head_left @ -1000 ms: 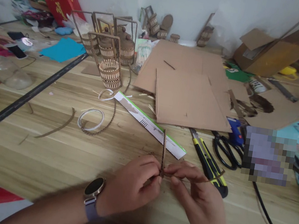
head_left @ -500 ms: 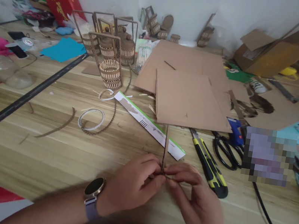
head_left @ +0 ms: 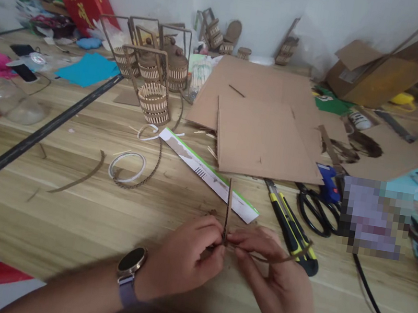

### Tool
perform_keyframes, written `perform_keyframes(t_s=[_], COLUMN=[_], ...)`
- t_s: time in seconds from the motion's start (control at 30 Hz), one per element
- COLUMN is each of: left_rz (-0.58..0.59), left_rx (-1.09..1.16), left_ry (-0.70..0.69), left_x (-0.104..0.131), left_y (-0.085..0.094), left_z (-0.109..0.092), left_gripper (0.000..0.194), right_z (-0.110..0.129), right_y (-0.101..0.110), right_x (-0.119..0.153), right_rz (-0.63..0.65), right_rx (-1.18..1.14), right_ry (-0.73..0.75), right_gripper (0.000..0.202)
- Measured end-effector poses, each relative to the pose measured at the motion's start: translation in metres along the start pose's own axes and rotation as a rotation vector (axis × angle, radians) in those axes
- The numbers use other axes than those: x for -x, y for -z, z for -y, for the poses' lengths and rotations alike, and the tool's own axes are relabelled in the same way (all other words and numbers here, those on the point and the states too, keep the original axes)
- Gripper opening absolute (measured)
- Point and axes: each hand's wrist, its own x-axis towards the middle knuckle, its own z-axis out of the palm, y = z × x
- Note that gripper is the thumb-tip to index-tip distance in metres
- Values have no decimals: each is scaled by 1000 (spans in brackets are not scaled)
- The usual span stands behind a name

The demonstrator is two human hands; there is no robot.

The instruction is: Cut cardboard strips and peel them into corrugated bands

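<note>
My left hand [head_left: 193, 254], with a watch on its wrist, pinches the lower end of a thin brown strip [head_left: 229, 204] that stands upright near the table's front. Right beside it, the fingers of my right hand [head_left: 273, 272] are pressed on a second brown strip [head_left: 299, 254], whose free end curves out over the hand to the right. The two strips meet between the fingertips, where the exact join is hidden. Just beyond lies a white and green strip [head_left: 209, 178]. A yellow and black cutter [head_left: 293, 228] rests near my right hand.
Small slatted baskets with tall handles [head_left: 154, 100] stand at the back left. Cardboard sheets [head_left: 267, 139] cover the middle. Black scissors [head_left: 315, 210] and a blue tool [head_left: 329, 183] lie at the right. A tape ring [head_left: 127, 166] and a curved strip [head_left: 84, 177] lie left.
The upright strip has shifted slightly left and its top now shows lower. A brown strip end now sticks out over my right hand. Both hands stay nearly in place.
</note>
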Motion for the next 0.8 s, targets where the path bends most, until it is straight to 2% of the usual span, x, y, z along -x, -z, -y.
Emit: perform_keyframes(t_s=[0.5, 0.8], left_rz=[30, 41], left_rx=[36, 40], left_ry=[-13, 110], left_x=[-1, -1], left_y=[3, 2], left_z=[-3, -2], left_gripper=[18, 18], right_z=[-2, 1], right_y=[2, -2], right_x=[2, 3], right_rz=[-23, -17], right_rx=[-174, -94], right_ry=[-166, -62], right_gripper=[11, 13])
